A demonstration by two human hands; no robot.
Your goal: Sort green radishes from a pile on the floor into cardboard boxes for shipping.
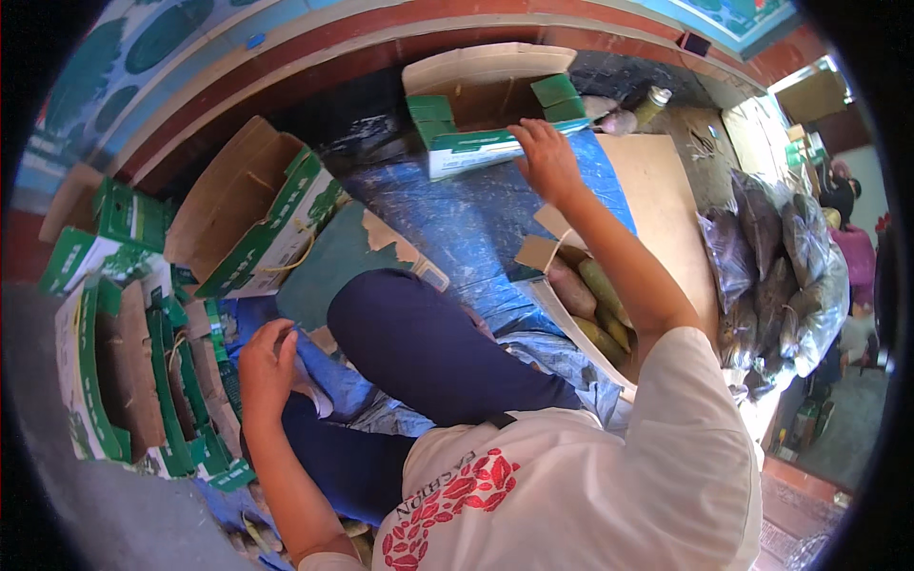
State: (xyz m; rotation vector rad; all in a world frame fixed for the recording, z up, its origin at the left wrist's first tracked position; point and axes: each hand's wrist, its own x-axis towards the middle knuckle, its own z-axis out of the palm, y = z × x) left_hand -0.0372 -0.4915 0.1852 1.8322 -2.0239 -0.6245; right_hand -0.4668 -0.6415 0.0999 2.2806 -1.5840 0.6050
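At the far middle stands an open green-and-white cardboard box (476, 143) with its flaps raised. My right hand (549, 162) grips that box's near wall, its fingers over the rim and the thumb on the outer side. To the left, my left hand (267, 366) hovers beside a row of open green cartons (133, 381), fingers loosely bent and apart, holding nothing. Under my right forearm, another open carton (562, 309) holds several thick root vegetables (574, 288), some green and some pinkish.
A blue tarp (419, 214) covers the floor, with a flat cardboard sheet (666, 190) at right. Filled plastic bags (771, 257) pile up beyond it. Another tall green carton (257, 228) leans at the far left. A jar (654, 103) stands by the wall. People (843, 205) are visible far right.
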